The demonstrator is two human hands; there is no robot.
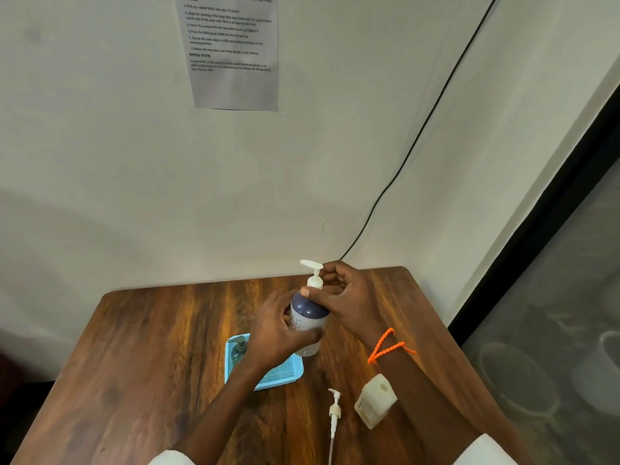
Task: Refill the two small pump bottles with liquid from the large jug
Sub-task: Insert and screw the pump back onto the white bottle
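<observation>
In the middle of the frame the left hand (275,333) grips the bottle (307,322) while the right hand (345,297) pinches its pump (313,275), so I think the pump is being twisted; next, the loose pump (333,411) lower down needs its bottle.

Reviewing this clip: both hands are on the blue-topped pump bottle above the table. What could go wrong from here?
1. The pump bottle is held in the air by the left hand while the right hand works its pump collar; a slip could drop it onto the blue tray.
2. The right forearm passes just above the open jug and the loose pump; drawing back might knock them.
</observation>
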